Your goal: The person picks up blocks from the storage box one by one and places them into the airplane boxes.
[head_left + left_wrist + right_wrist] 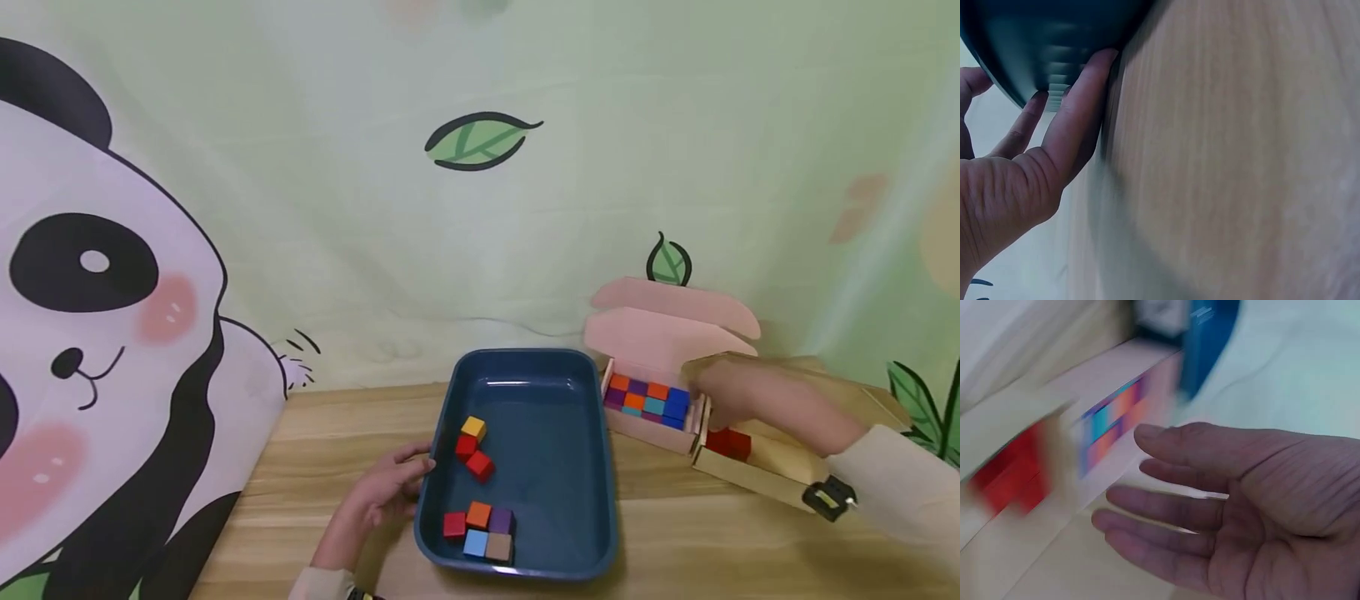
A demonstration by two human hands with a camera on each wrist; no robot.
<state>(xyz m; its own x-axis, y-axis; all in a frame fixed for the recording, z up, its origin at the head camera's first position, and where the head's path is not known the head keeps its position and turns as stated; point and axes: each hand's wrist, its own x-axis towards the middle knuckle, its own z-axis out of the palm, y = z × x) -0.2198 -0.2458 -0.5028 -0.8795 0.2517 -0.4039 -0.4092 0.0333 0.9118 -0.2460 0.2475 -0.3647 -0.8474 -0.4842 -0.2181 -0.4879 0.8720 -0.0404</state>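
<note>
Left hand [384, 487] on the tray [558, 483], right hand [723, 385] at the boxes

The left hand's extended fingers touch the tray's outer side; the right hand, thumb apart and fingers loosely spread, grips nothing, beside the red blocks [729, 444] in the brown cardboard box [750, 482]. Those cubes look light, stiff and hard to damage; pinching opposite flat faces should suit them, though their smooth paint may slip a little. The adjoining pinkish box [648, 429] holds tight rows of mixed cubes, probably easier to take by exposed edges. Eight loose cubes [487, 533] lie in the tray, which is dark blue, glossy and round-cornered, seemingly rigid, on the wood-grained surface [337, 450].
</note>
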